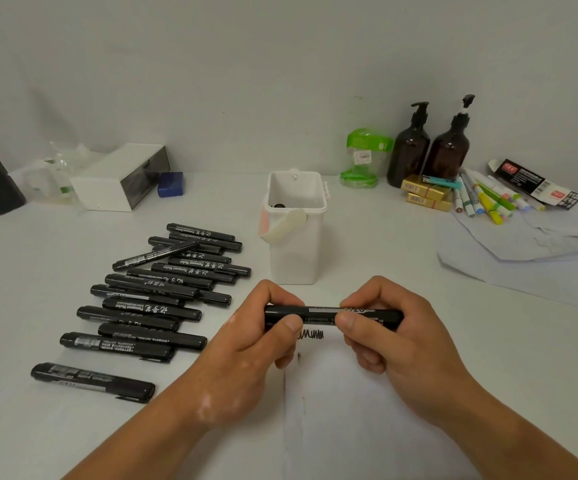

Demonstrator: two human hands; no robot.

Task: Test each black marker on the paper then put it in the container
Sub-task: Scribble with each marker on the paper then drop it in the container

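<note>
Crosswise over the paper (367,427), a black marker (318,315) runs left to right. The left hand (253,341) pinches one end, the right hand (395,341) the other. The container (294,258) stands just beyond, nearer the left hand.

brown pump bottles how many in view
2. One brown pump bottle stands at the back right, beside the green-lidded jar; the other stands just right of it.

Your left hand (263,327) and right hand (381,327) pinch one black marker (318,315) level at frame centre, above the paper (367,410) with its black scribble (311,335). The white container (294,237) stands just behind; more black markers (156,299) lie at left.
</note>
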